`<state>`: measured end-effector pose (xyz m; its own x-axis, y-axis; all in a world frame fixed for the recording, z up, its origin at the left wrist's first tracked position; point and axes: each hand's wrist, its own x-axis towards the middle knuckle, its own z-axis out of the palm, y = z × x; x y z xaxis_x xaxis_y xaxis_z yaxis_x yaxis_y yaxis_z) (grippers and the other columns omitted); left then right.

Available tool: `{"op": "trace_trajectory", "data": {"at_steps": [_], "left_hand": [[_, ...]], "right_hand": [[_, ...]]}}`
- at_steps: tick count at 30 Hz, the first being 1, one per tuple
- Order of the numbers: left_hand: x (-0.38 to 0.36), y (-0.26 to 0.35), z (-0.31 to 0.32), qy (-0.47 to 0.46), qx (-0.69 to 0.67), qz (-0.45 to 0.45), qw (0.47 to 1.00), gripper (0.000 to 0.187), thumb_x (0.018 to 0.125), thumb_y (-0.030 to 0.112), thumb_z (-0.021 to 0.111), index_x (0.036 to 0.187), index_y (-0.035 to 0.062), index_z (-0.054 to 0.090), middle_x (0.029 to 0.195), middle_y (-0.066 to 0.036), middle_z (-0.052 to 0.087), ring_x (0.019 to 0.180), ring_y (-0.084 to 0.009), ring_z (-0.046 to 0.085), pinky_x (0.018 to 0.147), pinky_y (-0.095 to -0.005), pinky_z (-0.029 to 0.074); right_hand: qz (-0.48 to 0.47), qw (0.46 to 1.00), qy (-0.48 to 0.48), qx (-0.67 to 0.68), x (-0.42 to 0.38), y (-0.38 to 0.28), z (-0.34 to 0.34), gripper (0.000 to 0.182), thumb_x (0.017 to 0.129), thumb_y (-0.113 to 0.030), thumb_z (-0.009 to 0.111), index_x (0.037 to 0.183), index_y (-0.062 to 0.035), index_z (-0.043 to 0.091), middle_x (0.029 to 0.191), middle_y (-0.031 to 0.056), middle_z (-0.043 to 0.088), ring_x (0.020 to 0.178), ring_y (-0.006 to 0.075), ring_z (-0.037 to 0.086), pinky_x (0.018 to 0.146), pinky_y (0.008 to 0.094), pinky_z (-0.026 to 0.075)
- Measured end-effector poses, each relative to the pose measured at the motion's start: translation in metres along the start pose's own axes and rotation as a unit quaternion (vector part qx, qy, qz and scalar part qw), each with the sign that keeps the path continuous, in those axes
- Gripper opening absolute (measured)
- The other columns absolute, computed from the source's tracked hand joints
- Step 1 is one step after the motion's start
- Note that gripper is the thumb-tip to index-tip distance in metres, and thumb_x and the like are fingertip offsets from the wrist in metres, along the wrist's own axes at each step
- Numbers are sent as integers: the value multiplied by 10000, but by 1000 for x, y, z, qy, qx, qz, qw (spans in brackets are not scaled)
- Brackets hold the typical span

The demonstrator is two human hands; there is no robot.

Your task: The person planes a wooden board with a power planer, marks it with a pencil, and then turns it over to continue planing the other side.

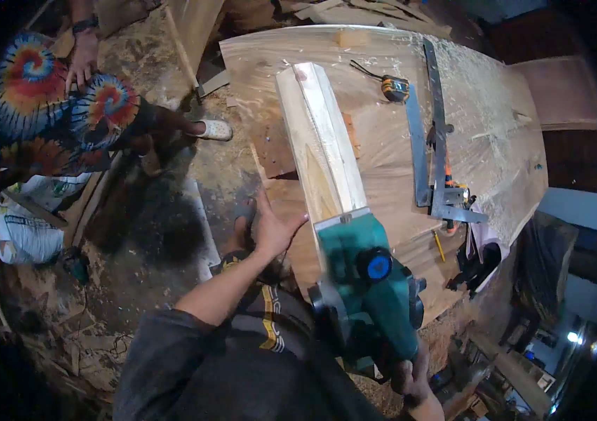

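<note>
A green electric planer (351, 245) rests on the near end of a pale wooden beam (321, 137). My right hand (411, 379) is wrapped round the planer's rear handle, its fingers partly hidden. To the left of the beam, my left hand (275, 230) has its fingers apart, with the thumb reaching to the beam's side edge just ahead of the planer. The beam points away from me, its top bright and faceted along the length. Under it lies a broad wooden slab (390, 168), scattered with shavings.
On the slab lie a tape measure (395, 88), a dark metal square (437, 140), a blue-grey strip (416, 144) and a yellow pencil (439, 247). Another person (67, 105) in tie-dye clothing is at the left. A white sack (25, 228) sits among floor scraps.
</note>
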<state>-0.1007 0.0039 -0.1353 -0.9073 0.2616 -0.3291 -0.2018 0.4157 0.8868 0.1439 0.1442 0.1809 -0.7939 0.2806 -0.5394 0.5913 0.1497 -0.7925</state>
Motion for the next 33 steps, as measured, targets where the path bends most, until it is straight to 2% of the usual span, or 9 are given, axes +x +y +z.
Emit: {"op": "trace_trajectory", "data": {"at_steps": [7, 12, 15, 22, 24, 25, 27, 28, 33], "left_hand": [[-1, -2, -1, -27, -83, -49, 995, 1212, 711, 341, 852, 1506, -66, 33, 1407, -356, 396, 1313, -429, 430, 1084, -421, 371], [-5, 15, -5, -41, -54, -60, 996, 1143, 761, 326, 818, 1514, -42, 41, 1312, -375, 479, 1203, -414, 540, 1003, -417, 438], [0, 23, -23, -76, -18, -71, 994, 967, 871, 390, 706, 1518, -14, 111, 1318, -335, 505, 1216, -393, 544, 1029, -415, 412], [-3, 92, -100, 113, -99, 142, 978, 410, 1048, 316, 384, 1249, 2, 554, 1117, -154, 633, 998, -266, 607, 843, -386, 475], [-47, 119, -122, 3, 35, 337, 941, 309, 1015, 284, 446, 1024, 15, 598, 919, -98, 594, 851, -211, 575, 674, -386, 451], [-73, 132, -134, -55, 111, 447, 886, 287, 992, 271, 485, 905, 26, 606, 824, -72, 566, 780, -195, 558, 597, -384, 434], [-123, 161, -139, -204, 92, 604, 765, 290, 878, 319, 625, 713, 87, 569, 703, -39, 507, 643, -199, 513, 508, -353, 385], [-146, 175, -125, -273, -67, 630, 724, 327, 799, 373, 710, 652, 130, 548, 669, -27, 493, 575, -194, 484, 482, -329, 366], [-231, 158, -62, -336, -26, 620, 709, 334, 835, 454, 676, 764, 138, 594, 707, 16, 479, 645, -135, 509, 524, -277, 377]], "right_hand": [[-50, 994, 65, 76, 146, -83, 21, 517, 961, -353, 524, 1299, 37, 502, 897, 52, 607, 782, 112, 536, 695, 279, 448], [-236, 952, 141, -135, 315, -180, 34, 548, 990, -501, 431, 826, -13, 620, 599, 47, 565, 554, 152, 548, 578, 323, 452], [-237, 962, 113, -75, 377, -204, 34, 524, 894, -514, 545, 876, -5, 666, 694, 160, 676, 701, 300, 693, 702, 416, 527], [-279, 945, 119, -126, 232, -109, 21, 465, 753, -262, 708, 1133, -18, 599, 956, 207, 677, 871, 380, 661, 795, 423, 524], [-240, 952, 82, -170, 134, -65, 5, 530, 753, -232, 762, 1225, -59, 594, 1045, 175, 666, 948, 351, 653, 843, 412, 519], [-7, 994, 38, -104, 80, -48, 1, 550, 743, -196, 781, 1243, -65, 593, 1076, 163, 669, 1000, 330, 649, 870, 407, 510], [54, 993, 52, -87, -22, -1, -12, 516, 737, -185, 796, 1197, -31, 619, 1068, 184, 685, 1022, 242, 658, 870, 380, 518], [109, 988, 85, -75, -69, 14, -14, 486, 729, -173, 799, 1166, -36, 638, 1032, 175, 699, 963, 216, 674, 837, 362, 530], [89, 983, 153, -45, -182, 49, 0, 453, 735, -148, 774, 1148, -30, 629, 993, 155, 693, 912, 201, 668, 797, 352, 525]]}}
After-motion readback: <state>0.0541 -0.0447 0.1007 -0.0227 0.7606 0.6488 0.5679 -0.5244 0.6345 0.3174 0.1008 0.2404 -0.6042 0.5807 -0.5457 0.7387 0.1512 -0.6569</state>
